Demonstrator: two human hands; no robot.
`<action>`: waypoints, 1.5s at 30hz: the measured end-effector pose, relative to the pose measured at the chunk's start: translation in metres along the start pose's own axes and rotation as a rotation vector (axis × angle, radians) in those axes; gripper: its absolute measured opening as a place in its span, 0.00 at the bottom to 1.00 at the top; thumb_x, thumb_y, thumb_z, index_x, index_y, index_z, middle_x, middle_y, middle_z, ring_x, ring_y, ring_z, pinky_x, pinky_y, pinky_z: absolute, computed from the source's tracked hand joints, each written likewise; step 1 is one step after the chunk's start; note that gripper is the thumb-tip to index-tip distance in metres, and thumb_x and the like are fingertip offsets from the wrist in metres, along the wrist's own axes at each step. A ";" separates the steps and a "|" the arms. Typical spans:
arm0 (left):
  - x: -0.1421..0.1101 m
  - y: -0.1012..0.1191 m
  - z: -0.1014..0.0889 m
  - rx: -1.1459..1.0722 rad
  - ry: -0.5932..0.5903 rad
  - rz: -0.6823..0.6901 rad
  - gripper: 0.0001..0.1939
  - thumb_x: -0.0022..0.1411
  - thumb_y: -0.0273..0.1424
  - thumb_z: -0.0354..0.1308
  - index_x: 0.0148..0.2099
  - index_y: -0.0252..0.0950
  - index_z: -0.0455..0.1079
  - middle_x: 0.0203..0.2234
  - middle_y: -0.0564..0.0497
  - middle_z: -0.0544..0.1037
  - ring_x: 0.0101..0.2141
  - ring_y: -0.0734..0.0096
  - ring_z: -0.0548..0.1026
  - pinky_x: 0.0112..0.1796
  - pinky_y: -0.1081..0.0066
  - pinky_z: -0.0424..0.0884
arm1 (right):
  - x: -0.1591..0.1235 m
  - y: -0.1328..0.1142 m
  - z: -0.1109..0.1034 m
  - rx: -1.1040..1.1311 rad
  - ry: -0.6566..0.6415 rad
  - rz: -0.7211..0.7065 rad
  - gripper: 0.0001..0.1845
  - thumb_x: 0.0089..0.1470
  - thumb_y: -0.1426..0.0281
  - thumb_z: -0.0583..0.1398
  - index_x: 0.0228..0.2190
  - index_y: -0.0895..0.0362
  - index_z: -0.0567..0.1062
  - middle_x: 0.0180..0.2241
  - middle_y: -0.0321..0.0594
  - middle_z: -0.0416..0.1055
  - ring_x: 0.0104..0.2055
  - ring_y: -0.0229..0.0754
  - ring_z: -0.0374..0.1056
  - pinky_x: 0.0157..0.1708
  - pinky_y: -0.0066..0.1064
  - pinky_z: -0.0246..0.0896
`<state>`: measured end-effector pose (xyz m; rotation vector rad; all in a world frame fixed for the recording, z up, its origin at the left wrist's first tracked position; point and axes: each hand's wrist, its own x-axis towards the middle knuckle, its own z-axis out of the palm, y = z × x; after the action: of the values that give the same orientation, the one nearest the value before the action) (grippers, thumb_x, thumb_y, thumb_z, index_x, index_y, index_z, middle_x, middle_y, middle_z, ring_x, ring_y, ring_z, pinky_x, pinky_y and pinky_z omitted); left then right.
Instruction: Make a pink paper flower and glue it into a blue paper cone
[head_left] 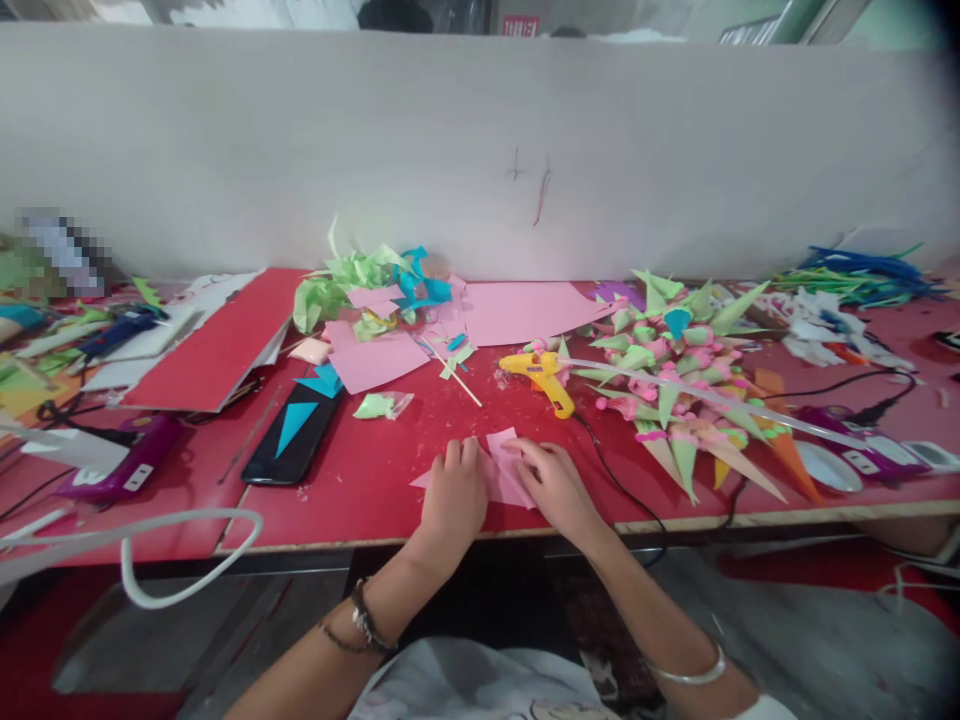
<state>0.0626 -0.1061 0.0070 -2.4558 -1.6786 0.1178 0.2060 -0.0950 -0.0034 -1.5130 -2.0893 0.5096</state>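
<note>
Near the table's front edge, a piece of pink paper (504, 476) lies between my two hands, with corners sticking out on both sides of them. My left hand (456, 495) is closed over its left part, fingers curled down and partly hidden. With my right hand (553, 485) I pinch the right part at a raised pink flap between thumb and fingers. Just beyond is a yellow glue gun (544, 378) with a long clear glue stick in its back. A thin white stick (457, 378) lies farther left.
Paper cones and flowers (675, 370) are heaped on the right. A phone (292, 435) with blue paper triangles lies left, near a red folder (214, 345). Pink sheets (517, 312) and crumpled green paper (349, 280) lie behind. Purple power strips (139, 455) and cords flank the work area.
</note>
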 end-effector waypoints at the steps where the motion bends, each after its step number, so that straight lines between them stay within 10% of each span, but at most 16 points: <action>1: 0.000 0.000 0.000 0.001 -0.001 -0.003 0.16 0.58 0.24 0.45 0.47 0.28 0.66 0.43 0.41 0.66 0.40 0.59 0.64 0.33 0.65 0.66 | -0.001 0.000 0.000 -0.019 0.005 -0.003 0.15 0.51 0.75 0.50 0.39 0.54 0.71 0.29 0.37 0.74 0.34 0.40 0.67 0.41 0.33 0.55; 15: 0.001 -0.001 0.002 -0.029 0.012 -0.005 0.20 0.56 0.22 0.44 0.52 0.26 0.61 0.43 0.39 0.66 0.40 0.58 0.64 0.33 0.64 0.65 | -0.031 0.034 -0.016 -0.348 0.122 0.065 0.16 0.51 0.77 0.47 0.33 0.56 0.73 0.26 0.41 0.73 0.30 0.43 0.67 0.32 0.32 0.57; 22: 0.002 -0.011 0.007 -0.121 0.086 0.060 0.23 0.58 0.26 0.45 0.56 0.26 0.55 0.43 0.40 0.68 0.42 0.59 0.64 0.38 0.62 0.63 | -0.036 0.022 -0.017 0.007 0.318 0.063 0.13 0.52 0.73 0.47 0.33 0.57 0.71 0.34 0.42 0.73 0.37 0.42 0.68 0.38 0.30 0.60; 30: -0.002 -0.034 -0.007 -1.026 0.137 0.016 0.12 0.60 0.35 0.45 0.38 0.34 0.66 0.29 0.51 0.73 0.31 0.73 0.69 0.33 0.74 0.64 | 0.003 -0.023 0.002 0.333 0.328 -0.009 0.11 0.53 0.72 0.49 0.34 0.57 0.69 0.34 0.42 0.72 0.38 0.40 0.68 0.38 0.29 0.62; 35: 0.007 -0.060 -0.006 -1.132 0.115 -0.050 0.11 0.55 0.33 0.49 0.25 0.33 0.65 0.20 0.53 0.70 0.23 0.75 0.66 0.27 0.76 0.61 | 0.012 -0.036 0.013 0.385 0.296 -0.004 0.14 0.53 0.71 0.49 0.42 0.57 0.65 0.35 0.43 0.71 0.37 0.40 0.68 0.37 0.29 0.62; 45: 0.009 -0.061 0.003 -1.047 0.129 -0.029 0.26 0.53 0.34 0.53 0.54 0.36 0.55 0.51 0.42 0.60 0.51 0.61 0.59 0.50 0.60 0.58 | 0.022 -0.044 0.031 0.528 0.307 -0.012 0.09 0.53 0.72 0.49 0.31 0.56 0.69 0.31 0.41 0.70 0.35 0.40 0.67 0.36 0.29 0.62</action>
<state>0.0098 -0.0759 0.0148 -2.9461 -2.0190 -1.1786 0.1485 -0.0880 0.0013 -1.1803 -1.5678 0.7070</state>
